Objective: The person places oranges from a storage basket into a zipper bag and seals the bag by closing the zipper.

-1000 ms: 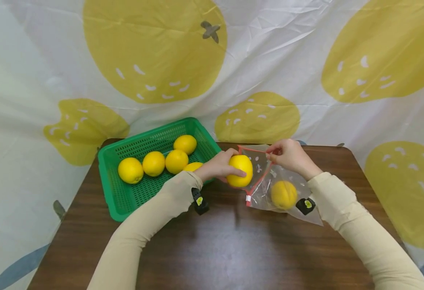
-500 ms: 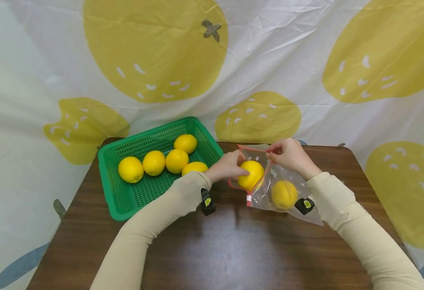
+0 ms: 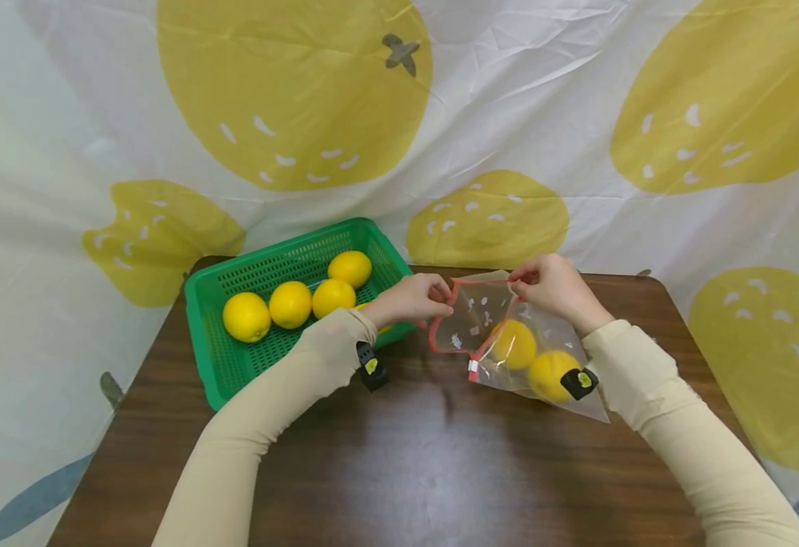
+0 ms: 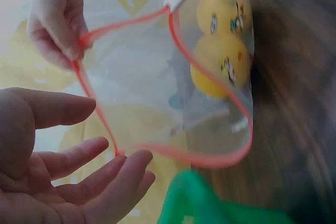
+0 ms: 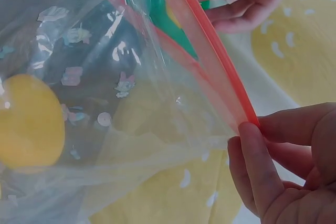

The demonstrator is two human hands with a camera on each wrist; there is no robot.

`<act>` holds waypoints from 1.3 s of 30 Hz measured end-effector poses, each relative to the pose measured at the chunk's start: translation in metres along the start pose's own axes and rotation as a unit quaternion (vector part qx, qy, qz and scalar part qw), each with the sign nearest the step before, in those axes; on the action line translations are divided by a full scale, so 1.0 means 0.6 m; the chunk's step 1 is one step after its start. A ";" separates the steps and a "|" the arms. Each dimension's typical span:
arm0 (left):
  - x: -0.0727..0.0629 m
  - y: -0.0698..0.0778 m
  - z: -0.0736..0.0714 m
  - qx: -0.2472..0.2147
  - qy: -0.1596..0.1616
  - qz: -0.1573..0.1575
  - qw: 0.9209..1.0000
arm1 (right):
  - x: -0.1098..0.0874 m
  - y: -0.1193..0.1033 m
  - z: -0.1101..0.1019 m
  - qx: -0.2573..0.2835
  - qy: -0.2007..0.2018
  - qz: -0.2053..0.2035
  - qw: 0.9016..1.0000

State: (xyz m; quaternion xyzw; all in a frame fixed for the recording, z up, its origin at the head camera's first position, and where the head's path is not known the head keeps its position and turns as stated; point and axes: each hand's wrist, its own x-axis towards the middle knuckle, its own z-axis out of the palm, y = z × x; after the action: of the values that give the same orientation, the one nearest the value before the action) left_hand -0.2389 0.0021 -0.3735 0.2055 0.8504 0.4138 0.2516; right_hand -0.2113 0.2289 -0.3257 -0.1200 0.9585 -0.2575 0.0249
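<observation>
A clear zip bag (image 3: 473,315) with a red rim and a white slider (image 3: 473,365) gapes toward the left. Inside it lie two round yellow citrus fruits (image 3: 513,344), side by side in the left wrist view. My right hand (image 3: 551,285) pinches the far corner of the rim between thumb and fingers, plain in the right wrist view. Beside the mouth, my left hand (image 3: 412,298) holds nothing; its thumb and fingers are parted, with the fingertips close to the red rim (image 4: 118,153). Whether they touch it I cannot tell.
A green slotted basket (image 3: 263,254) stands at the back left, with several yellow fruits (image 3: 246,317) inside, one partly hidden by my left hand. Everything rests on a dark wooden table (image 3: 434,471). Behind hangs a fruit-patterned cloth (image 3: 345,152).
The fruit in my left hand went right into the bag and was let go. The left hand drew back left, empty. The first fruit shifted slightly right; the right hand kept its pinch.
</observation>
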 end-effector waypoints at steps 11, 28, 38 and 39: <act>-0.034 -0.039 -0.071 0.112 0.025 -0.002 0.993 | -0.003 0.004 -0.002 0.006 -0.005 0.001 1.000; -0.050 -0.115 -0.101 0.101 0.033 -0.046 0.993 | -0.009 0.008 -0.004 0.012 -0.010 0.008 1.000; -0.031 -0.130 -0.081 0.131 -0.001 -0.074 0.989 | -0.011 0.007 -0.004 0.012 -0.010 0.003 1.000; -0.030 -0.131 -0.080 0.130 -0.004 -0.078 0.988 | -0.011 0.007 -0.003 0.013 -0.011 0.004 1.000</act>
State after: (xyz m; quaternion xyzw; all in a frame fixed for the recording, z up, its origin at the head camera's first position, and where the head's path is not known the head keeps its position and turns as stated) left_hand -0.2647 -0.0816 -0.4068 0.1710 0.9094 0.2783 0.2576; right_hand -0.2062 0.2349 -0.3262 -0.1188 0.9553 -0.2681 0.0377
